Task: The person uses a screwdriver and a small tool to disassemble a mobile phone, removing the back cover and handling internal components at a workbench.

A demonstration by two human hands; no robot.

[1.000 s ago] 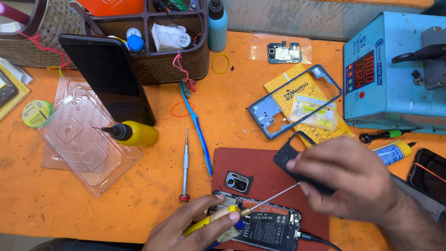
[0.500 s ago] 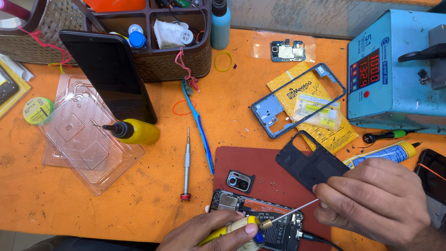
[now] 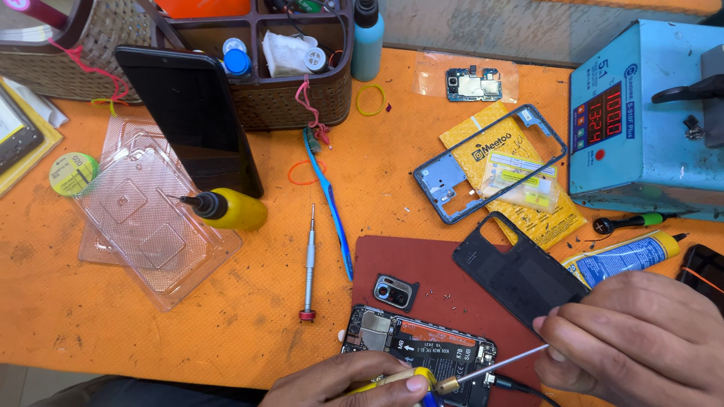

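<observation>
A yellow tool (image 3: 400,379) is gripped by the left hand (image 3: 339,383), its thin metal tip pinched by the right hand (image 3: 641,343). Both have been moved lower over the open phone (image 3: 418,348) on the red mat (image 3: 422,260).

Matt black plastic back cover (image 3: 519,273), woven basket (image 3: 294,105).

my left hand (image 3: 343,382) comes in low from the bottom edge, palm down, fingers curled and thumb pressed forward in a pinch, the fingertips (image 3: 413,383) pointing right. my right hand (image 3: 641,339) sits at the lower right, back up, knuckles bent, fingers folded in toward the left, the wrist running off the corner. the two hands are near each other but not touching.
</observation>
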